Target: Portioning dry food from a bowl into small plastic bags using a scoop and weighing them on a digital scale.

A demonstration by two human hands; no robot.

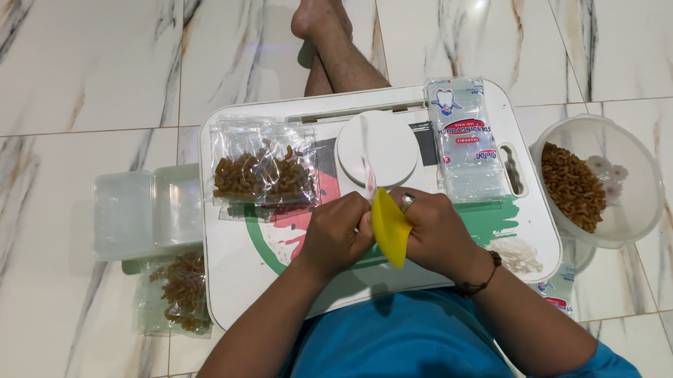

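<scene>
Both hands met near the middle of the white lap table (235,289). Left hand (338,234) pinched a clear pouch (367,162) rising over the round white scale (380,146). Right hand (435,234) gripped a yellow scoop (390,228). Filled pasta pouches (265,173) lay far left; pasta bowl (635,201) right.

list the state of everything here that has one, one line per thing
left hand: closed, gripping at the yellow scoop
right hand: closed around the yellow scoop
yellow scoop: held between both hands over the tray
pasta bags: filled, lying flat on the tray
stack of pouches: empty, flat
bowl: partly filled with pasta
scale: nothing resting on it
plastic boxes: empty, on the floor
</scene>
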